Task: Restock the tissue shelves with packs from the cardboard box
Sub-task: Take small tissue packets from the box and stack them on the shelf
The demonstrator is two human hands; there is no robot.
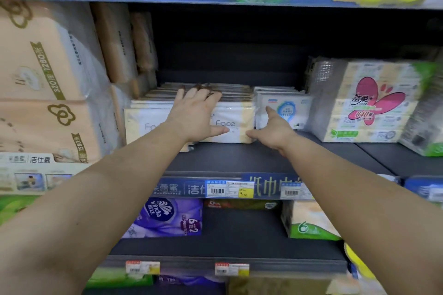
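Note:
A row of cream and white "Face" tissue packs (233, 124) lies on the middle shelf (239, 158). My left hand (195, 115) rests on top of the front pack, fingers spread flat, thumb against its front face. My right hand (272, 128) is at the gap between that pack and a white pack with a blue round logo (285, 109), index finger pointing up against the white pack, thumb touching the Face pack's lower right corner. The cardboard box is out of view.
Large peach tissue bundles (48, 74) fill the left side of the shelf. A bundle with a pink butterfly (366, 103) stands at the right. Above the Face packs the shelf is dark and open. A purple Vinda pack (167, 218) and a green pack (309, 223) sit on the lower shelf.

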